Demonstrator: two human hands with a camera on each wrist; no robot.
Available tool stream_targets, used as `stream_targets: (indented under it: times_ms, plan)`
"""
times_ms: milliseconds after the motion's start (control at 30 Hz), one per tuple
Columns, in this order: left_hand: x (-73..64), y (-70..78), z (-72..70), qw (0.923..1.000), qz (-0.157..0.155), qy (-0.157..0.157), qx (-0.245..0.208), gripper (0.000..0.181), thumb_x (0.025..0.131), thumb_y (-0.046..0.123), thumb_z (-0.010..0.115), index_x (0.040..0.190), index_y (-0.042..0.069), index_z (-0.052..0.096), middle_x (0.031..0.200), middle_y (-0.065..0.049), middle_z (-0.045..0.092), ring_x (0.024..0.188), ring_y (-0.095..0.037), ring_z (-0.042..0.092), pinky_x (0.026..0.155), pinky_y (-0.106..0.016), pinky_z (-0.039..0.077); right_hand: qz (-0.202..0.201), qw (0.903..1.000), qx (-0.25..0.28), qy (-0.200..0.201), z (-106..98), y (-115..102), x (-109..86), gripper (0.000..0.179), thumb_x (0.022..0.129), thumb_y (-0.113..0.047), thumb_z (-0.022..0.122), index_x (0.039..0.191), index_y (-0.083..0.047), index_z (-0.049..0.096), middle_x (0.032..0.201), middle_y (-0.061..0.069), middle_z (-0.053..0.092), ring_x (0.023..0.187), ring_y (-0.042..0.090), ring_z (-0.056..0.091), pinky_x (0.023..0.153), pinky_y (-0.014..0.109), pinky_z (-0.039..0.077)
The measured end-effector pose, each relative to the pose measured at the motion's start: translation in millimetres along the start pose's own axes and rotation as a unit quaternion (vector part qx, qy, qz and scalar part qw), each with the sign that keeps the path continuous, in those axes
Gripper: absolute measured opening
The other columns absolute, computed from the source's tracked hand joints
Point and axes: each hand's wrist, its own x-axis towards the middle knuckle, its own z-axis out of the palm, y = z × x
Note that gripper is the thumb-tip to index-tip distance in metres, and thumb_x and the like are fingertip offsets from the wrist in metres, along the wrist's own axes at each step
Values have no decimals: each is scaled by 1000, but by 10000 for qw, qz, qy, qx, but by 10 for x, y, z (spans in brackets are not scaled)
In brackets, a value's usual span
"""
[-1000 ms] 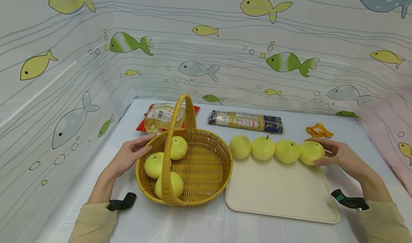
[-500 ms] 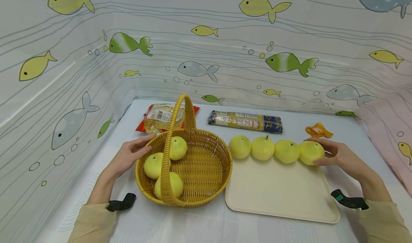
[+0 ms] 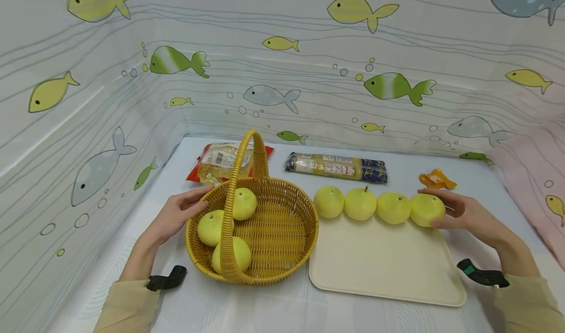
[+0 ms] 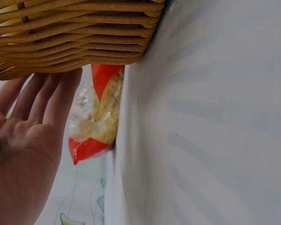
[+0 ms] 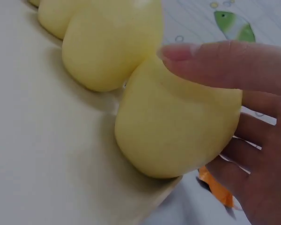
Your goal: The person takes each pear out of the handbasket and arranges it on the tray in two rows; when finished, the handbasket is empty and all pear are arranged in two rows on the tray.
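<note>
Now, the right hand [image 3: 469,216] had the end fruit [image 3: 427,210] pinched, thumb on the near side and fingers bent round behind, and that yellow fruit sat on the tray [image 3: 384,264], right at its far right corner! It touched its neighbour [image 3: 394,208], and beyond came the third fruit [image 3: 361,204], dark stem straight up, and the fourth fruit [image 3: 329,202], making one tight row along the tray's far edge, up to the basket [image 3: 278,235].

Over to the left hand [image 3: 174,214]: fingers spread slightly and almost straight, palm well away, tips against the basket's outer left wall. Inside, three more yellow fruits were bunched at the left: a far one [image 3: 244,204], a middle one [image 3: 210,229] and a near one [image 3: 238,255], the tall handle [image 3: 228,210] arching across in front of them. The basket stood upright on the tabletop [image 3: 282,311], just left of the tray.

And at the back! A red-edged bag [image 3: 207,168] lay behind the basket, near the tabletop's far left corner; a long packet [image 3: 335,167] stretched along the far edge, and a small orange packet [image 3: 437,179] lay toward the far right corner, just beyond the right hand.
</note>
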Motion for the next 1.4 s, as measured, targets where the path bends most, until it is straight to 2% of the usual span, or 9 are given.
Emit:
stream_targets:
  times_ms: [167, 400, 600, 767, 867, 1033, 1200, 1300, 1400]
  plan:
    - [-7, 6, -1, 10000, -13, 29, -2, 49, 104, 30, 57, 150, 17, 49, 152, -13, 48, 120, 4, 54, 93, -16, 49, -336, 9994, 24, 95, -31, -121, 1, 73, 89, -2, 73, 153, -12, 41, 158, 4, 41, 136, -12, 36, 100, 5, 35]
    - [-3, -1, 4, 10000, 2, 10, -53, 49, 104, 29, 57, 150, 16, 49, 152, -14, 47, 120, 5, 54, 93, -16, 48, -357, 9976, 76, 584, -28, -276, -17, 66, 91, -3, 71, 151, -9, 44, 153, -4, 48, 139, -9, 36, 101, 5, 36]
    - [9, -12, 10, 10000, 40, 40, -17, 48, 103, 28, 57, 149, 14, 49, 151, -16, 47, 120, 4, 55, 93, -15, 48, -514, 9939, -23, 979, 8, -428, -13, 62, 92, -1, 70, 149, -8, 46, 147, -4, 55, 136, -7, 41, 100, 6, 37]
    - [5, 2, 12, 10000, -9, 31, -31, 48, 103, 28, 57, 149, 15, 49, 152, -14, 48, 120, 5, 54, 93, -15, 48, -786, 9898, -59, 1183, 80, -668, -12, 67, 88, 4, 72, 149, -8, 47, 144, -8, 56, 134, -5, 45, 100, 6, 37]
    - [5, 2, 8, 10000, -10, 24, -29, 48, 104, 27, 57, 150, 16, 49, 152, -13, 48, 120, 6, 54, 93, -15, 48, -946, 9872, -97, 1280, 156, -849, -11, 70, 85, 7, 74, 148, -6, 48, 145, -6, 56, 132, -4, 48, 101, 6, 38]
    - [6, 8, 7, 10000, 7, 21, -18, 49, 103, 29, 57, 150, 16, 49, 151, -14, 48, 120, 6, 54, 93, -15, 48, -1436, 9823, 171, 1194, 273, -1036, 5, 73, 77, 18, 75, 144, 1, 50, 146, 11, 54, 133, 6, 50, 105, 11, 38]
    - [8, -5, 9, 10000, 10, 22, -26, 49, 103, 29, 57, 150, 15, 49, 151, -14, 48, 120, 5, 54, 93, -15, 48, -1776, 9780, 510, 971, 365, -1097, 36, 75, 74, 22, 74, 143, 5, 50, 144, 20, 52, 135, 11, 49, 110, 16, 35]
    - [14, -23, 10, 10000, 62, 39, 0, 48, 104, 28, 56, 149, 15, 49, 151, -15, 48, 121, 3, 54, 93, -15, 48, -1990, 9747, 543, 857, 431, -1127, 56, 74, 74, 21, 75, 142, 7, 49, 144, 19, 52, 135, 11, 49, 111, 16, 35]
    - [17, -34, 13, 9999, 91, 46, -23, 48, 104, 27, 56, 149, 14, 49, 151, -16, 48, 121, 3, 54, 93, -15, 48, -2018, 9749, 512, 785, 505, -1171, 71, 73, 76, 19, 75, 143, 5, 50, 144, 16, 53, 135, 9, 49, 110, 15, 36]
